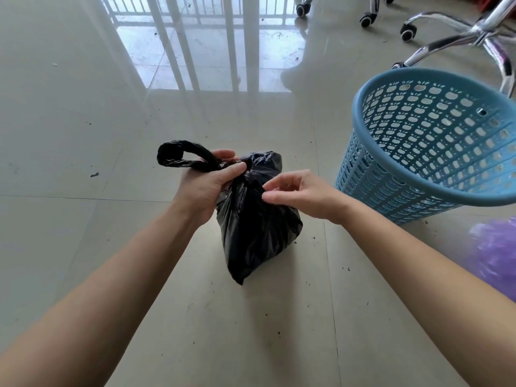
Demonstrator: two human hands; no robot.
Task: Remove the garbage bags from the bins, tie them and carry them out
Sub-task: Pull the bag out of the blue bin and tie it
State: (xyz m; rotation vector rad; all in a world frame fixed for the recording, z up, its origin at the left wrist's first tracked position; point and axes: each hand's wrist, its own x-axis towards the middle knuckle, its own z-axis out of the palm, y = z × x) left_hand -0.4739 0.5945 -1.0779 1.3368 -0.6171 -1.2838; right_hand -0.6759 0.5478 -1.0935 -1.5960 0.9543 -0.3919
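A black garbage bag (257,227) stands on the tiled floor in the middle of the view, its top gathered into a neck. My left hand (205,185) grips the twisted handle loop at the neck, and the loop sticks out to the left. My right hand (298,194) hovers at the bag's right side near the neck, fingers loosely bent, with thumb and fingertips close to the plastic but holding nothing that I can see. A light blue perforated bin (418,174) stands to the right with no bag in it.
A purple plastic bag (497,252) lies blurred at the right edge. Chrome office chair bases with black castors (409,30) stand behind the bin. Railing bars (195,12) run along the back. Small dark crumbs dot the floor around the bag.
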